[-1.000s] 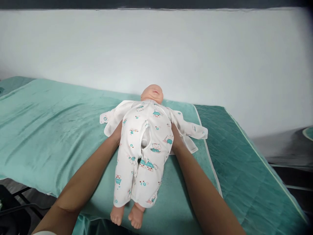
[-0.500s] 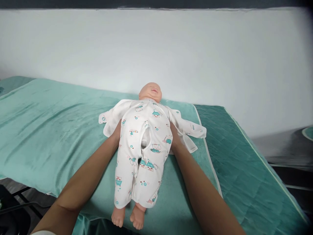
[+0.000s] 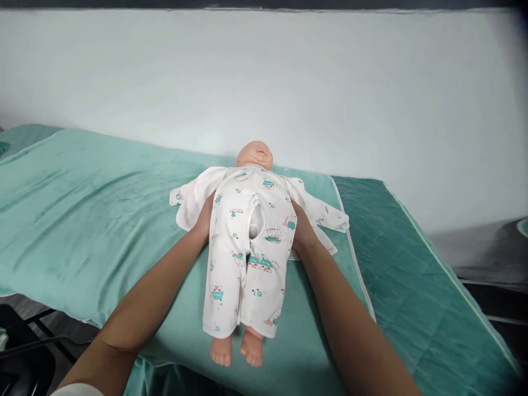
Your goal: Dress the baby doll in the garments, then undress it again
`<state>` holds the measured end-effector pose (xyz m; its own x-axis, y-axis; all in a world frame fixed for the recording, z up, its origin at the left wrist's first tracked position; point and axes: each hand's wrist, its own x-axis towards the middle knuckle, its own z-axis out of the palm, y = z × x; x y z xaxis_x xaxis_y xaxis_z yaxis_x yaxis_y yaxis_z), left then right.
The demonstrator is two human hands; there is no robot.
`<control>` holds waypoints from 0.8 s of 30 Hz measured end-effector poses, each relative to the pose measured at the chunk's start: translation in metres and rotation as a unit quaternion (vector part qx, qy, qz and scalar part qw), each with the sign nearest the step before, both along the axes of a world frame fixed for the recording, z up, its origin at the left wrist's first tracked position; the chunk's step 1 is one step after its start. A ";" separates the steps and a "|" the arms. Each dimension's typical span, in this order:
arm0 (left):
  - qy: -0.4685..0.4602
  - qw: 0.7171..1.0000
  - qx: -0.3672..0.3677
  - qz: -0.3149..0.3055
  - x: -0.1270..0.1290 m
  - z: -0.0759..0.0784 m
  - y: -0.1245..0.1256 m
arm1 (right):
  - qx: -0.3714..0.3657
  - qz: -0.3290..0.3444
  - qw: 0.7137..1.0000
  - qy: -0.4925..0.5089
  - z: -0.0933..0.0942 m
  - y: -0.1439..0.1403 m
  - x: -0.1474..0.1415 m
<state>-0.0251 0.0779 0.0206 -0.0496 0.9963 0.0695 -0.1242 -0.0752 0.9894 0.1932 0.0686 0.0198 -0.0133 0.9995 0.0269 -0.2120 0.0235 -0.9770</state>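
A baby doll [image 3: 254,154] lies on its back, head towards the wall and bare feet towards me. It is dressed in white printed open-crotch pants [image 3: 231,264], pulled high over the chest. A white printed shirt [image 3: 324,215] spreads out at both sides, sleeves outstretched. My left hand [image 3: 206,217] grips the doll's waist from the left, its fingers hidden behind the pants and shirt. On the opposite side my right hand [image 3: 302,226] holds the waist too, with the fingers also out of sight beneath the clothes.
A light green sheet [image 3: 103,220] covers the bed under the doll. To the right is a darker green quilted cover [image 3: 406,264]. A white wall [image 3: 264,77] rises behind the bed. At lower left stands a black object with thin bars [image 3: 41,330].
The doll's legs and feet have swung to the right and slightly away from me, so the body lies straighter. Both my hands have shifted a little to the right with it.
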 end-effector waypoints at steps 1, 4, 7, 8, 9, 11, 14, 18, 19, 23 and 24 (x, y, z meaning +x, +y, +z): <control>-0.002 1.000 -0.005 -0.009 0.000 0.002 -0.001 | -0.009 0.006 1.000 0.017 -0.001 0.001 0.000; -0.006 0.999 -0.010 -0.032 -0.002 0.006 -0.003 | -0.010 0.025 0.999 0.047 -0.007 0.007 0.003; -0.006 1.000 -0.004 -0.012 -0.004 0.007 -0.002 | 0.012 0.037 0.998 0.039 -0.014 0.010 0.005; -0.006 1.000 -0.002 0.000 -0.005 0.006 -0.001 | 0.021 0.037 0.999 0.030 -0.015 0.011 0.006; -0.005 1.000 0.000 0.010 -0.006 0.004 -0.001 | 0.029 0.035 0.999 0.018 -0.017 0.010 0.006; 0.008 0.999 0.013 0.028 -0.010 0.000 -0.004 | 0.043 0.026 0.999 -0.009 -0.018 0.004 0.006; 0.055 0.995 0.047 0.063 -0.018 -0.005 -0.022 | 0.081 -0.039 0.995 -0.043 -0.018 -0.021 0.005; 0.116 0.987 0.066 0.088 -0.028 -0.012 -0.075 | 0.195 -0.140 0.954 -0.177 -0.012 -0.090 -0.004; 0.126 0.987 0.063 0.080 -0.030 -0.014 -0.092 | 0.219 -0.117 0.943 -0.223 -0.010 -0.111 -0.008; 0.165 0.985 0.048 0.029 -0.040 -0.020 -0.161 | 0.301 -0.003 0.881 -0.366 0.002 -0.187 -0.033; 0.174 0.983 0.049 0.012 -0.044 -0.021 -0.177 | 0.303 0.023 0.860 -0.411 0.004 -0.201 -0.041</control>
<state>-0.0687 -0.0989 -0.0007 -0.0297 0.9830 0.1812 0.2239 -0.1701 0.9596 0.1526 -0.1323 0.0237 -0.3159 0.8030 0.5054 0.5291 0.5912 -0.6087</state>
